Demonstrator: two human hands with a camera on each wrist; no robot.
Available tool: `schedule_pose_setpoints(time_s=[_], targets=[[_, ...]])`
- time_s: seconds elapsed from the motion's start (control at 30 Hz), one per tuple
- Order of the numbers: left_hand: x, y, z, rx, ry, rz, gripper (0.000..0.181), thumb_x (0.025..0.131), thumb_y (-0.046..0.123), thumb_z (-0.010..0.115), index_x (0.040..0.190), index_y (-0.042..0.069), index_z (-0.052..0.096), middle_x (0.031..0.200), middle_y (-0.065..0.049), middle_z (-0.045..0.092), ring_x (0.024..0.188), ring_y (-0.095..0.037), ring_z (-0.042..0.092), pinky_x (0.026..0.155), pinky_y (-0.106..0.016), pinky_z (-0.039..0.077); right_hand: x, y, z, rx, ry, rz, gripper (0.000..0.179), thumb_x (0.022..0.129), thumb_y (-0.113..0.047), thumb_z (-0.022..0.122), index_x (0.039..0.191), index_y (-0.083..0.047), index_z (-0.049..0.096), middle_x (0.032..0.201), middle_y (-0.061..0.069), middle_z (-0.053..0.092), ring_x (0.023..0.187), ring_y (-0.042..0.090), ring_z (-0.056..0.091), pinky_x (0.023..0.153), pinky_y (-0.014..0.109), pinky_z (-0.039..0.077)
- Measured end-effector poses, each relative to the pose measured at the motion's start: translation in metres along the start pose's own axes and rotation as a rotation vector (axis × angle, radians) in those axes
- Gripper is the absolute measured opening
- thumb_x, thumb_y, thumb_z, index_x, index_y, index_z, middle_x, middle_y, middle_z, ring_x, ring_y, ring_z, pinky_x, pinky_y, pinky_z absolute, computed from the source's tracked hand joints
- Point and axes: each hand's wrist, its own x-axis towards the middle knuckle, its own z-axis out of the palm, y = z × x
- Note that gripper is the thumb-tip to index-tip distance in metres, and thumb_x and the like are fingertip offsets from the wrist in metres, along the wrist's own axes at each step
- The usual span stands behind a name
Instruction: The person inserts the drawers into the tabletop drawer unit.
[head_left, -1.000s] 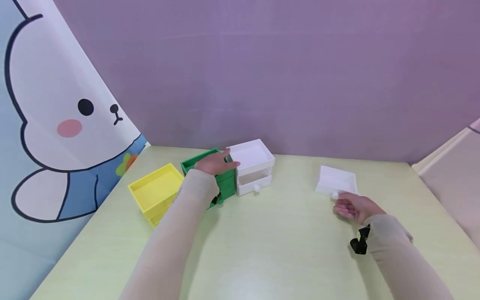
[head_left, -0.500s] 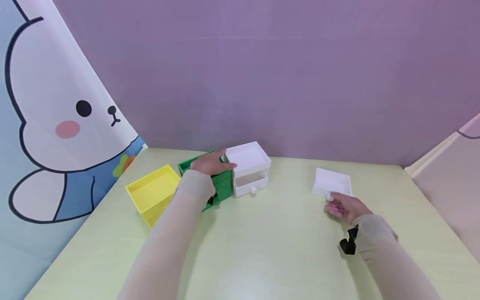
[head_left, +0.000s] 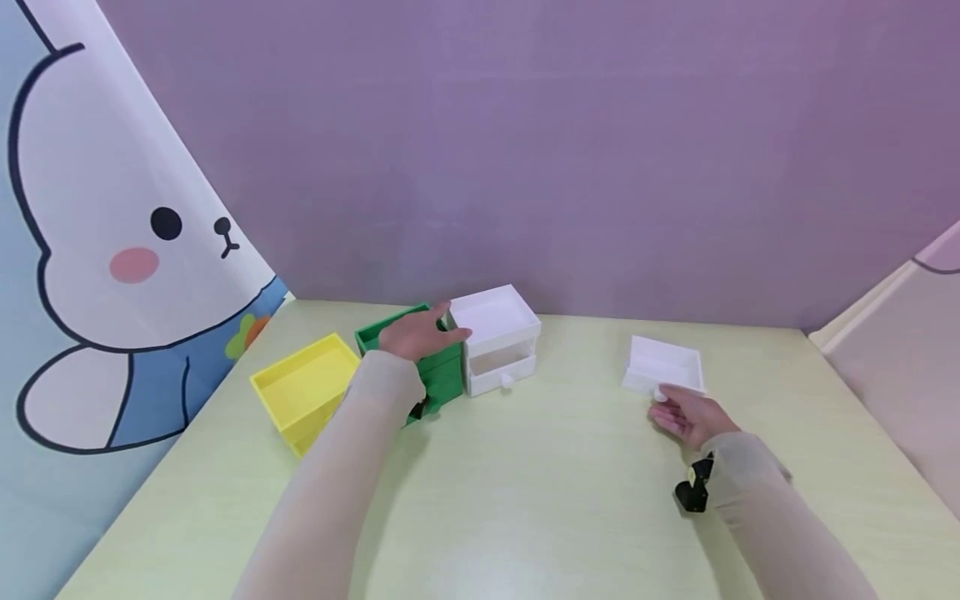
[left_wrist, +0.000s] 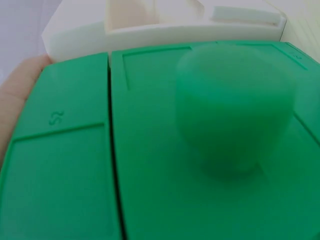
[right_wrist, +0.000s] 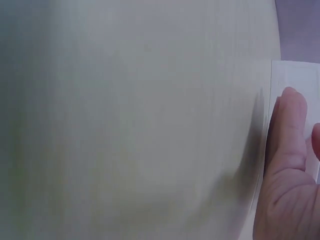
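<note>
My left hand (head_left: 417,333) reaches over the green drawer box (head_left: 444,375), with thumb and forefinger spread and extended to the near top edge of the white drawer box (head_left: 491,317). In the left wrist view, a green knob (left_wrist: 235,110) fills the middle and part of a finger shows at the left edge. The white box has an opening under its top, with a lower drawer (head_left: 501,377) below it. Farther right, my right hand (head_left: 690,415) pinches the knob of a separate white drawer (head_left: 663,364), its other fingers curled beneath. The hand covers part of that drawer's front.
A yellow drawer box (head_left: 311,383) stands left of the green one, partly behind my left sleeve. All sit toward the back of a pale table (head_left: 540,483). Behind them rises a purple backdrop (head_left: 600,167), with a rabbit-printed cloth (head_left: 112,208) on the left.
The head view has shifted slightly, so everything appears a little farther left. Both hands keep their places against the boxes and the drawer.
</note>
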Motion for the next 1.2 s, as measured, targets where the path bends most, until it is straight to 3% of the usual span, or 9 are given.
schedule_pose_setpoints(time_s=[0.2, 0.4, 0.53, 0.67, 0.97, 1.2], targets=[[-0.003, 0.001, 0.0, 0.006, 0.002, -0.003, 0.08, 0.089, 0.068, 0.043, 0.155, 0.032, 0.015, 0.073, -0.008, 0.057, 0.049, -0.015, 0.034, 0.049, -0.028, 0.025, 0.001, 0.003, 0.007, 0.127, 0.073, -0.03, 0.028, 0.098, -0.007, 0.048, 0.073, -0.005, 0.061, 0.067, 0.006, 0.062, 0.059, 0.01, 0.062, 0.058, 0.016, 0.05], [-0.002, 0.004, -0.002, 0.021, 0.002, -0.007, 0.08, 0.088, 0.07, 0.042, 0.154, 0.033, 0.015, 0.084, -0.007, 0.061, 0.057, -0.017, 0.044, 0.051, -0.029, 0.027, 0.0, 0.001, 0.013, 0.181, 0.102, -0.025, 0.033, 0.097, -0.005, 0.049, 0.068, -0.008, 0.063, 0.066, 0.006, 0.061, 0.06, 0.013, 0.065, 0.065, 0.017, 0.052], [-0.002, 0.004, -0.002, 0.018, -0.007, -0.013, 0.08, 0.088, 0.07, 0.042, 0.154, 0.033, 0.014, 0.078, -0.008, 0.059, 0.052, -0.016, 0.038, 0.05, -0.029, 0.025, -0.003, 0.002, 0.014, 0.201, 0.125, -0.038, 0.028, 0.096, -0.004, 0.053, 0.07, -0.007, 0.062, 0.067, 0.005, 0.061, 0.061, 0.012, 0.065, 0.066, 0.017, 0.052], [-0.002, 0.003, -0.001, 0.014, -0.018, -0.018, 0.081, 0.088, 0.07, 0.041, 0.155, 0.034, 0.012, 0.072, -0.008, 0.057, 0.048, -0.014, 0.033, 0.049, -0.028, 0.024, -0.008, 0.003, 0.012, 0.174, 0.123, -0.059, 0.021, 0.094, -0.005, 0.058, 0.074, -0.008, 0.064, 0.07, 0.004, 0.062, 0.065, 0.011, 0.065, 0.067, 0.017, 0.052], [-0.002, 0.001, -0.001, 0.034, -0.013, -0.019, 0.08, 0.088, 0.071, 0.04, 0.154, 0.035, 0.013, 0.069, -0.006, 0.055, 0.049, -0.014, 0.031, 0.05, -0.028, 0.023, -0.022, 0.013, 0.009, 0.001, 0.086, -0.121, 0.016, 0.095, -0.004, 0.056, 0.082, -0.01, 0.063, 0.075, 0.003, 0.065, 0.071, 0.009, 0.067, 0.073, 0.018, 0.051], [-0.001, 0.001, 0.0, 0.026, -0.02, -0.012, 0.08, 0.088, 0.071, 0.04, 0.154, 0.035, 0.012, 0.072, -0.006, 0.056, 0.048, -0.013, 0.032, 0.05, -0.028, 0.024, -0.029, 0.015, 0.013, -0.124, 0.102, -0.152, 0.011, 0.093, -0.004, 0.058, 0.084, -0.009, 0.064, 0.073, 0.002, 0.066, 0.069, 0.008, 0.067, 0.069, 0.019, 0.052]])
